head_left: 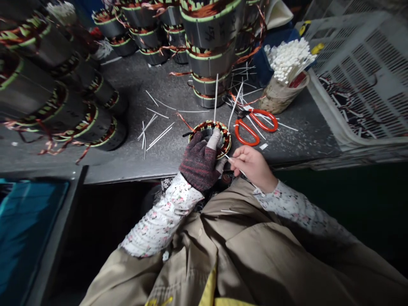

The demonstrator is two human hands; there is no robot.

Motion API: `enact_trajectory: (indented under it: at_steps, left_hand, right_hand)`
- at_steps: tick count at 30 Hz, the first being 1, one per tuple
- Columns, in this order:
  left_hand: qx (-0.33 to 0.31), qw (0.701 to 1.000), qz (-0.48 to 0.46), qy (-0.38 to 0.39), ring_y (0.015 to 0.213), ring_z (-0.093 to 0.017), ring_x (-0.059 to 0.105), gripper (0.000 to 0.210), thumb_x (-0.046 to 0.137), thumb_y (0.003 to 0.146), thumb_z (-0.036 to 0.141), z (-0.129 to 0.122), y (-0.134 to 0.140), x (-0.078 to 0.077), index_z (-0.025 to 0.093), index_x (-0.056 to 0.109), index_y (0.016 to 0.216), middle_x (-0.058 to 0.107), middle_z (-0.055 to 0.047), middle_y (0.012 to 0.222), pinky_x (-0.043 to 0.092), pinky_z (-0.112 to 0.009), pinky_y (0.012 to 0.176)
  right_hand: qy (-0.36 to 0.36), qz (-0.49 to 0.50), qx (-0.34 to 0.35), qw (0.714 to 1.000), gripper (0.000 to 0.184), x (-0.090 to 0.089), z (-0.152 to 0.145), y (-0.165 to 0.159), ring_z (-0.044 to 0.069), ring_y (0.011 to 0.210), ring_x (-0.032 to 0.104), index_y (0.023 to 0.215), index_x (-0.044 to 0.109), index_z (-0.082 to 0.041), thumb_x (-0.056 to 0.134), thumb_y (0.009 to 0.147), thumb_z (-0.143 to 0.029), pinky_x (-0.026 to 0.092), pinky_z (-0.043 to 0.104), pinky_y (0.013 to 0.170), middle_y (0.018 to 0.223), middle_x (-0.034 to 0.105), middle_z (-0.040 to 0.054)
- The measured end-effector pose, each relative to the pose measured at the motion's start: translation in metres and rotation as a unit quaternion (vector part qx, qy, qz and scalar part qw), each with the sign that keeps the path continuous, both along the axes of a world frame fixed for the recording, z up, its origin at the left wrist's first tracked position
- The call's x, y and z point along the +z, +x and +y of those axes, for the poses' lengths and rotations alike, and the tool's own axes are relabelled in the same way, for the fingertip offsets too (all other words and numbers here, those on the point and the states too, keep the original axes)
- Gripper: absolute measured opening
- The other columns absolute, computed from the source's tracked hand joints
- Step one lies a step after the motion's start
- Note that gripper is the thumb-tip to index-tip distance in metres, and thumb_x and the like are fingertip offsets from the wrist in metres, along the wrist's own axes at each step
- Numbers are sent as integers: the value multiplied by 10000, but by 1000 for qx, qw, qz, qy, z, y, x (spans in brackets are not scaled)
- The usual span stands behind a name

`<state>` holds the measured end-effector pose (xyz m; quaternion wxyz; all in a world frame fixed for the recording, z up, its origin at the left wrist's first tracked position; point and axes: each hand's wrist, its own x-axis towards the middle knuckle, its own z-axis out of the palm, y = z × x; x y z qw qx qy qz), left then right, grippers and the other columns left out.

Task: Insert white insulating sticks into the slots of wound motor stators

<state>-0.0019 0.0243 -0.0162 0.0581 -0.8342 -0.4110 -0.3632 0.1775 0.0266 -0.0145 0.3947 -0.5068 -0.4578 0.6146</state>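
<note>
A motor stator point(227, 135) with copper windings and a light green insulating rim sits near the table's front edge. My left hand point(201, 159), in a dark knitted glove with pale fingertips, is wrapped over its near left side and grips it. Two white tie strips point(216, 100) stand up from the stator's far and right sides. My bare right hand point(250, 165) pinches another thin white strip point(226, 156) at the stator's near right rim. Just right of the stator lie scissors point(247, 138) with red handles.
Stacked stators point(208, 55) rise behind, with more stacks point(79, 112) at the left. Loose white strips point(159, 136) lie on the dark tabletop point(127, 163). A tub point(283, 93) full of white strips and a pale plastic crate point(357, 85) stand at the right.
</note>
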Motion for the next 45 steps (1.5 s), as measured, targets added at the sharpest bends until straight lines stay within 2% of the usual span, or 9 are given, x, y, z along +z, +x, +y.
enact_trajectory:
  at_steps: [4,9,16,21,27,31,37,41,45]
  left_hand:
    - [7,1000,1,-9,1246,-305,665,771,599,960,348,-2,-1,3,105,254,1605,700,-181,1271,463,-522,1198]
    - [5,996,-59,-65,1454,-335,511,770,641,959,377,-8,-6,1,150,285,1602,550,-205,1511,444,-526,1230]
    - [-58,953,-231,-185,1218,-217,707,620,550,1021,248,-6,-4,-5,203,302,1588,529,-205,1517,632,-375,1018]
    - [-33,973,-189,-126,1130,-205,731,203,578,1018,254,-1,-2,4,249,651,1207,746,-78,1163,621,-447,1038]
    - [-9,982,-160,-104,1070,-206,741,131,567,1020,280,3,-1,9,259,694,1044,774,-41,1034,592,-515,1068]
    - [-28,979,-165,-113,1087,-201,733,143,577,999,257,4,-2,6,256,698,1074,775,-50,1055,577,-500,1096]
    - [-64,985,-153,-52,1038,-191,748,156,613,993,243,5,-6,1,258,695,1125,790,-31,1043,485,-540,1183]
    - [-46,991,-109,-67,1087,-189,736,192,575,981,236,5,-6,1,271,701,1122,786,-16,1067,462,-528,1211]
    - [-35,994,-98,-34,1086,-196,736,163,561,1015,267,4,-2,3,245,668,1136,776,-23,1077,500,-546,1166]
  right_hand:
    - [17,36,-14,999,532,-2,7,-6,76,412,539,783,465,-229,845,632,-569,433,203,420,547,607,-72]
    - [-5,9,69,998,474,2,-3,8,97,434,583,822,488,-217,829,698,-522,444,210,434,577,648,-53]
    - [28,33,46,998,491,-1,7,-10,93,392,547,794,458,-234,787,654,-570,405,205,409,531,601,-71]
    - [108,39,50,992,487,13,-4,4,158,565,682,949,610,-210,620,849,-686,518,280,528,714,731,28]
    - [313,-228,40,921,349,22,-12,11,166,601,619,794,699,-224,526,964,-474,430,304,627,650,689,34]
    - [315,-299,42,900,340,20,0,5,179,665,614,769,713,-218,518,945,-434,384,304,646,721,718,59]
    - [273,-304,43,911,306,27,12,3,113,495,368,626,557,-224,640,834,-432,265,288,560,492,415,-47]
    - [318,-273,101,902,335,44,5,3,124,538,429,591,519,-222,572,867,-404,291,304,581,544,481,-14]
    - [287,-172,111,936,345,60,0,12,144,588,503,629,575,-228,557,930,-395,384,307,608,608,559,5]
